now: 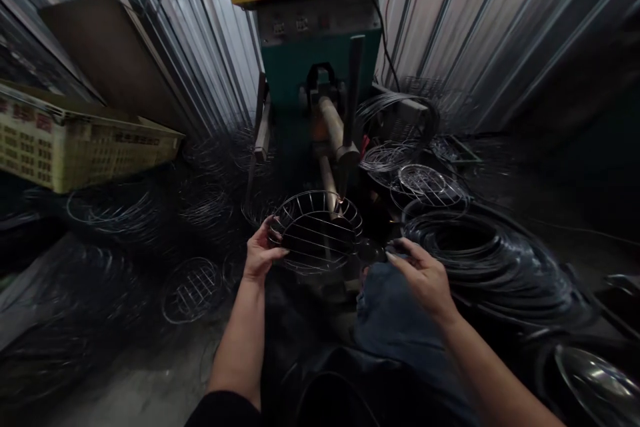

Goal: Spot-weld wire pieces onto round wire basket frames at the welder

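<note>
A round, shallow wire basket (320, 238) with parallel bars across its base is in front of me. My left hand (261, 250) is closed on its left rim, thumb on the near side. The basket's far rim is at the tip of the upper electrode (341, 180) of a spot welder, where a small orange glow shows. The lower welder arm (329, 183) reaches into the basket's outline. To the right of the basket, apart from it, my right hand (420, 273) has thumb and fingers drawn together. Anything between those fingertips is too small to make out.
The green welder body (285, 73) stands against corrugated metal sheets. Coiled wire rings (480, 253) and a finished-looking wire grid (423, 180) lie at right. More wire rings (210, 203) and a grid (194, 290) are left, below a yellow crate (100, 153). A shiny round lid-like piece (600, 380) is lower right.
</note>
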A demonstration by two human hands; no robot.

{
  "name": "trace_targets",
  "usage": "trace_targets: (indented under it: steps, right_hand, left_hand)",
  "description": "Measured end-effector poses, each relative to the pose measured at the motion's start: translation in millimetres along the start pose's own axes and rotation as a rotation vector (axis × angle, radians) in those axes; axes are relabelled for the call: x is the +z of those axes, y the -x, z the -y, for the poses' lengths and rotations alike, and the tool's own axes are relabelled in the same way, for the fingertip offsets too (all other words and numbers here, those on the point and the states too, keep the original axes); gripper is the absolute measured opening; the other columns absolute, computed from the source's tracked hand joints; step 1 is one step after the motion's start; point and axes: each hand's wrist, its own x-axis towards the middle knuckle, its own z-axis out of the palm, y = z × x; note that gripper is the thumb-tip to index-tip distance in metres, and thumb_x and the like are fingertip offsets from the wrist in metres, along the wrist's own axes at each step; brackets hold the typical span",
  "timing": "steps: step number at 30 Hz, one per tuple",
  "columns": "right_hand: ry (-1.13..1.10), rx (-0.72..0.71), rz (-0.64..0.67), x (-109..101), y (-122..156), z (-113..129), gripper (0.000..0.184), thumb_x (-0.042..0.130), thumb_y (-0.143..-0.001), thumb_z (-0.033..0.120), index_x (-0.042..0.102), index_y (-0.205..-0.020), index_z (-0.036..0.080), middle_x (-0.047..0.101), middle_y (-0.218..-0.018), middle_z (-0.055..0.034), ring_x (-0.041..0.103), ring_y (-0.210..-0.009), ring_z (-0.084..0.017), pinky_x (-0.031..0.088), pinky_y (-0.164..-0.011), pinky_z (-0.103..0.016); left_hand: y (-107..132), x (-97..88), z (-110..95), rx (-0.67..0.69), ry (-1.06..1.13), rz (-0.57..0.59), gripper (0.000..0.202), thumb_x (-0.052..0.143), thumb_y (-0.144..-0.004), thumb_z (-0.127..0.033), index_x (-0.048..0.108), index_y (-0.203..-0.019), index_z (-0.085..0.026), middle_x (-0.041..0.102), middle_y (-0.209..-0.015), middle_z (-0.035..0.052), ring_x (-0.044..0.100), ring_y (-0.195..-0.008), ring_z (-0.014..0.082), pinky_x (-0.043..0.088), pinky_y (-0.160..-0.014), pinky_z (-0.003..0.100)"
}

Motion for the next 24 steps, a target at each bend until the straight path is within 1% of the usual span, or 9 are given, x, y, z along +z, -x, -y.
trace_targets:
  steps: [3,5,7,9,12,15,19,22,24]
  right_hand:
    - [0.001,0.027,-0.001,6,2,0,0.046,0.071,-0.067,0.047,0.070,-0.104,0.019,0.069,-0.108,-0.0099,0.065,-0.087,-0.025,0.051,-0.087,-0.043]
    - [-0.038,0.070,-0.008,8,4,0,0.046,0.073,-0.065,0.047,0.070,-0.102,0.020,0.070,-0.106,-0.0097,0.065,-0.088,-0.025,0.050,-0.089,-0.044]
    - [-0.069,0.125,-0.020,8,6,0,0.049,0.075,-0.062,0.047,0.070,-0.103,0.020,0.071,-0.103,-0.0098,0.066,-0.087,-0.026,0.049,-0.090,-0.046]
    - [-0.069,0.173,-0.044,7,8,1,0.052,0.076,-0.059,0.047,0.071,-0.102,0.019,0.071,-0.100,-0.0098,0.066,-0.086,-0.027,0.049,-0.091,-0.048]
    - [-0.018,0.206,-0.108,1,10,5,0.052,0.076,-0.054,0.049,0.072,-0.096,0.018,0.073,-0.093,-0.0092,0.066,-0.087,-0.030,0.050,-0.089,-0.048]
    - [0.076,0.211,-0.146,-5,12,9,0.048,0.076,-0.053,0.048,0.074,-0.091,0.019,0.073,-0.085,-0.0079,0.066,-0.087,-0.032,0.051,-0.084,-0.047]
    - [0.072,0.172,-0.165,-6,14,12,0.042,0.075,-0.054,0.044,0.074,-0.088,0.019,0.073,-0.085,-0.0064,0.067,-0.085,-0.030,0.052,-0.082,-0.044]
    - [0.042,0.155,-0.194,-2,13,11,0.041,0.076,-0.055,0.043,0.074,-0.088,0.019,0.073,-0.083,-0.0061,0.067,-0.080,-0.027,0.053,-0.080,-0.043]
    - [0.026,0.147,-0.212,2,12,12,0.041,0.076,-0.055,0.042,0.074,-0.089,0.019,0.073,-0.083,-0.0060,0.066,-0.078,-0.026,0.053,-0.079,-0.042]
  left_hand:
    - [0,-8.6,-9,0.101,-0.134,0.061,0.086,0.084,-0.039,-0.001,0.065,-0.118,-0.028,0.062,-0.118,0.0043,0.051,-0.074,0.0092,0.045,-0.063,0.020]
    - [-4,-12.1,-7,0.113,-0.142,0.073,0.086,0.085,-0.039,-0.001,0.065,-0.118,-0.028,0.061,-0.119,0.0043,0.051,-0.074,0.0090,0.045,-0.064,0.020]
    - [-11,-13.0,3,0.046,-0.059,0.070,0.085,0.085,-0.037,-0.002,0.067,-0.116,-0.028,0.063,-0.115,0.0036,0.054,-0.078,0.0106,0.047,-0.069,0.022]
    - [-19,-11.2,20,-0.078,0.024,0.074,0.086,0.085,-0.035,-0.002,0.067,-0.115,-0.027,0.065,-0.110,0.0033,0.058,-0.086,0.0142,0.048,-0.077,0.025]
    - [-28,-5.4,42,-0.167,-0.001,0.094,0.090,0.082,-0.034,0.001,0.065,-0.119,-0.025,0.064,-0.112,0.0051,0.058,-0.097,0.0186,0.048,-0.083,0.029]
    - [-28,1.2,50,-0.053,-0.095,0.173,0.086,0.079,-0.042,0.001,0.063,-0.122,-0.024,0.061,-0.122,0.0075,0.055,-0.111,0.0239,0.045,-0.093,0.035]
    - [-16,5.0,37,0.203,-0.316,0.325,0.076,0.075,-0.054,-0.001,0.061,-0.125,-0.025,0.056,-0.131,0.0072,0.047,-0.125,0.0267,0.035,-0.108,0.041]
    - [-5,2.1,27,0.346,-0.440,0.362,0.074,0.073,-0.060,-0.004,0.058,-0.129,-0.025,0.057,-0.131,0.0072,0.045,-0.129,0.0266,0.031,-0.111,0.043]
    - [2,-2.9,24,0.374,-0.473,0.359,0.073,0.074,-0.062,-0.006,0.057,-0.130,-0.025,0.057,-0.132,0.0076,0.044,-0.130,0.0272,0.031,-0.112,0.044]
